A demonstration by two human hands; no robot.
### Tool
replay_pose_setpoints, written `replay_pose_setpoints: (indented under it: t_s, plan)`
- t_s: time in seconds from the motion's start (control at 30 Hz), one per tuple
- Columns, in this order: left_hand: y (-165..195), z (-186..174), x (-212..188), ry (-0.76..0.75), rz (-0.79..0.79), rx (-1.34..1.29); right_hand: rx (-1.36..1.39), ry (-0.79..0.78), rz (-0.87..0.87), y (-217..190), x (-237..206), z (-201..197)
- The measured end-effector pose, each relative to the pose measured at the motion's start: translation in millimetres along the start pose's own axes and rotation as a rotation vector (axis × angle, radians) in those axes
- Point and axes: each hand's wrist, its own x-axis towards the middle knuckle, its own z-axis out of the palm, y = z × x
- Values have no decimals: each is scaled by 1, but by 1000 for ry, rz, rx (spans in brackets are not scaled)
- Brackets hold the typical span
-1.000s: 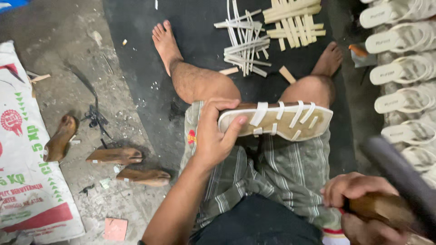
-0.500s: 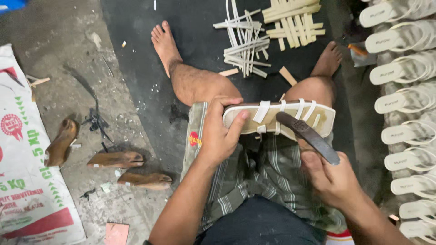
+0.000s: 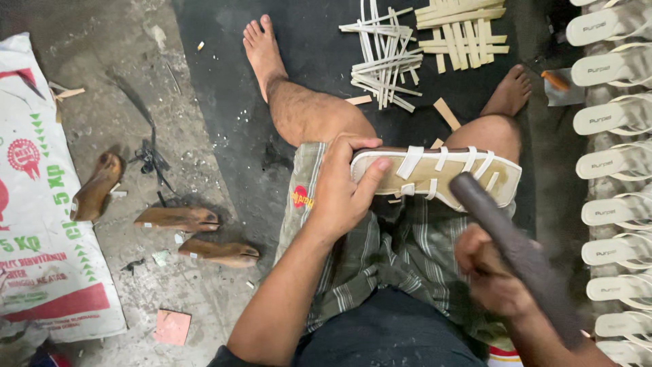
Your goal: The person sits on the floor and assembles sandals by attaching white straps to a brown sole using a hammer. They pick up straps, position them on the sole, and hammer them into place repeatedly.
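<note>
I see the sandal (image 3: pixel 435 175) lying across the knees, my left hand (image 3: pixel 343 194) at its left end and my right hand (image 3: pixel 492 275) below it. Strips (image 3: pixel 407 54) lie ahead on the mat (image 3: pixel 319 47), shoe lasts (image 3: pixel 176 217) on the floor left, a sandal row (image 3: pixel 611 122) right.

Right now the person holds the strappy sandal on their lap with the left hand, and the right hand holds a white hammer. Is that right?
Not quite. The head view shows the left hand gripping the sandal on the lap, but the tool in the right hand is dark, not white.

Wooden lasts (image 3: pixel 178 217) (three), printed sack (image 3: pixel 41 224)
</note>
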Motion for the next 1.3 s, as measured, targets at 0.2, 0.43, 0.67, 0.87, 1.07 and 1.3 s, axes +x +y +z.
replay_pose_setpoints:
  t_s: [0.2, 0.43, 0.67, 0.87, 1.07, 1.3]
  plan:
    - [1, -1, 2, -6, 2, 12, 191, -43, -35, -8, 19, 21]
    - [3, 1, 3, -3, -34, 6, -313, 112, 109, -13, 14, 24]
    - [0, 3, 3, -14, -26, 1, -425, 50, -113, -1, 11, 20]
    - [3, 3, 4, -24, -81, -16, -539, 76, -430, 0, 19, 17]
    - [7, 2, 0, -22, -14, -125, 70, 123, -32, 17, -51, -39]
    - [1, 11, -6, 24, -80, -130, 196, -703, -724, 29, -39, -117]
